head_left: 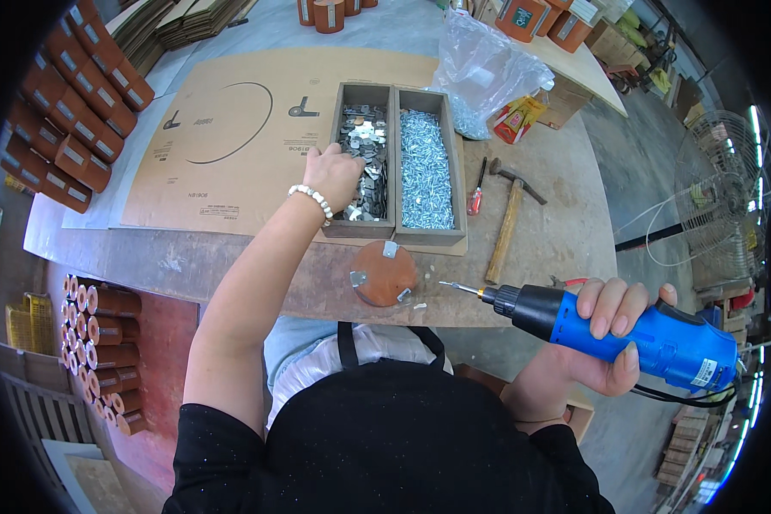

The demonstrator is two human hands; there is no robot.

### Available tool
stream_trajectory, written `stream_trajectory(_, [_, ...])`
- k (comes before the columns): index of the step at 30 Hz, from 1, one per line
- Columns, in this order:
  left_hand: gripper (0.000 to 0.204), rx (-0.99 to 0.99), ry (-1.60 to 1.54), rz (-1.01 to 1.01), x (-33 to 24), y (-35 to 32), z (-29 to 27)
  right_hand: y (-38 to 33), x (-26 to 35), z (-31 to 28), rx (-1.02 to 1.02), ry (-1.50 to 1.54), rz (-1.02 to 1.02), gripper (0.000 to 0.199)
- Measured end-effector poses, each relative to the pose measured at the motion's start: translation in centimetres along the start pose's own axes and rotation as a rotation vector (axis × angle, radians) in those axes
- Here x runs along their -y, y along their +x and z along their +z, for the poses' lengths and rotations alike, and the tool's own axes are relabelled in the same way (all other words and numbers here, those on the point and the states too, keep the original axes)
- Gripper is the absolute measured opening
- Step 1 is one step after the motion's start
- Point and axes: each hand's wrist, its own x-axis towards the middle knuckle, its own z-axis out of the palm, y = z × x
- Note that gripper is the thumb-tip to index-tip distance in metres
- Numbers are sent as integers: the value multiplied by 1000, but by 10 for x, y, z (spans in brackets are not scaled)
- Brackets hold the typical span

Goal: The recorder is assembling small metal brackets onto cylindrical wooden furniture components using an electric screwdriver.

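Note:
My left hand [332, 177], with a white bead bracelet at its wrist, reaches into the left bin of a grey two-part box [392, 233]. Small flat metal plates [372, 190] fill that bin; the curled fingers touch them, and what they may pinch is hidden. Silver screws [426, 171] fill the right bin. My right hand [612, 330] is wrapped round a blue and black electric screwdriver [651, 343], its bit pointing left. Between the bit and the box's near side, at the table's front edge, sits a round orange-brown piece [384, 276] with three metal plates at its rim.
A hammer [507, 227] and a red-handled screwdriver [477, 188] lie right of the box. Beyond are a clear plastic bag [488, 64] and a yellow-red packet [518, 118]. Cardboard [218, 146] lies left. Orange-brown cylinders [81, 111] are stacked at far left. A fan [724, 171] stands right.

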Motion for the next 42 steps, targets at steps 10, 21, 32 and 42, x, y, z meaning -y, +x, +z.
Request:
stream_trajectory(10, [17, -334, -388, 98, -6, -28, -13, 0, 1, -1, 8, -13, 2, 65])
stream_trajectory(21, [15, -542, -805, 242, -77, -122, -35, -2, -4, -1, 12, 36, 47, 67])
stream_trajectory(32, [25, -658, -525, 179, -86, -133, -5, -5, -6, 1, 13, 37, 51, 66])
stream_trajectory(42, [51, -604, -483, 36, -99, -144, 2, -6, -8, 0, -6, 18, 76, 66])
